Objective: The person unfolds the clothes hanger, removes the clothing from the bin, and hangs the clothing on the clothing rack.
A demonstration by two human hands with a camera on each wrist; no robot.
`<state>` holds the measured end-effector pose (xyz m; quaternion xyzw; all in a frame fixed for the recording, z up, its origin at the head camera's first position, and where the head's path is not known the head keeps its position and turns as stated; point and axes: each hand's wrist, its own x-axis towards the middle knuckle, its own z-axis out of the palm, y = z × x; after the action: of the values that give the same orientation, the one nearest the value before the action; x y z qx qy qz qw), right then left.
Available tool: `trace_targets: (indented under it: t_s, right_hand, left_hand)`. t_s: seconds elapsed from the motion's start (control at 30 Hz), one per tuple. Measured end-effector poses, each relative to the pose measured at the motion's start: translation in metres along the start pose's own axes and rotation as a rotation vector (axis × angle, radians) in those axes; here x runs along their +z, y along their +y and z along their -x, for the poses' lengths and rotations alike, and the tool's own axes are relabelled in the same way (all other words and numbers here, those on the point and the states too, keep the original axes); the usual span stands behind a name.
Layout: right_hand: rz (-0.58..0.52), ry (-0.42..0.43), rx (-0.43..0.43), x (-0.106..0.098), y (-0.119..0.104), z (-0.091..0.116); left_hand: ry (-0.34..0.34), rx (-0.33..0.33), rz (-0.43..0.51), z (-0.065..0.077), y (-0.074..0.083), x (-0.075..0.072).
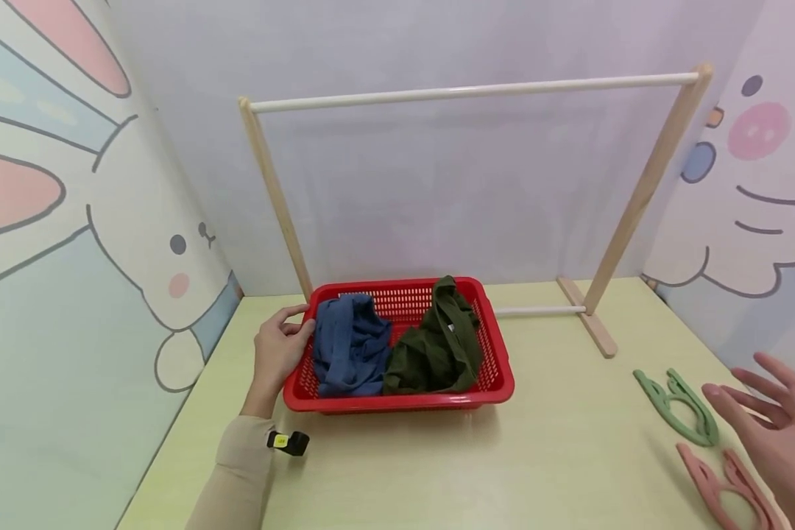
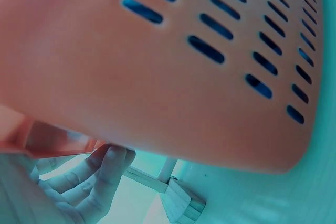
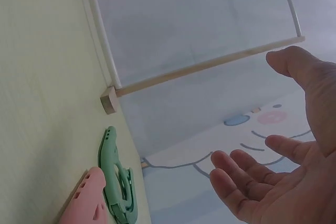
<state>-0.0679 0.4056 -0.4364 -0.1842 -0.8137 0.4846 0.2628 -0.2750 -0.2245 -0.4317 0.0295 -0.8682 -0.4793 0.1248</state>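
A red plastic basket (image 1: 397, 403) with slotted walls stands on the table, holding a crumpled blue garment (image 1: 347, 346) on its left and a dark green garment (image 1: 447, 353) on its right. My left hand (image 1: 280, 350) grips the basket's left rim, thumb over the edge. From the left wrist view, its fingers (image 2: 100, 182) curl up against the rim's underside. Far to the right, my right hand (image 1: 778, 423) hovers with spread fingers and holds nothing. Nearest to it lie a green folding hanger (image 1: 656, 394) and a pink folding hanger (image 1: 695, 471).
Behind the basket rises a rack with a white top rod (image 1: 470, 91), wooden posts (image 1: 645, 188) and a wooden foot (image 1: 596, 331). A lower white rod (image 1: 539, 311) runs behind the basket. Walls with cartoon animals (image 1: 139, 243) enclose the table (image 1: 556, 442).
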Motion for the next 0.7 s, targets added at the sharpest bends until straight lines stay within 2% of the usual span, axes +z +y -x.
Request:
trace_targets:
  t_s: [0.13,0.33,0.47,0.7]
  right_hand:
    - [0.015,0.046,0.054,-0.002,0.006,0.009]
    - [0.059,0.151,0.228,-0.003,0.014,0.014]
    - [0.077,0.18,0.319,-0.006,0.024,0.014]
    - [0.045,0.213,0.337,-0.007,0.042,0.019]
  left_hand:
    - [-0.005,0.0,0.004,-0.001,0.001,0.003]
    - [-0.012,-0.012,0.013,0.0,0.001,0.005]
    - [-0.019,-0.013,0.012,0.001,0.001,0.007]
    - [-0.019,-0.008,0.011,0.0,0.002,0.009]
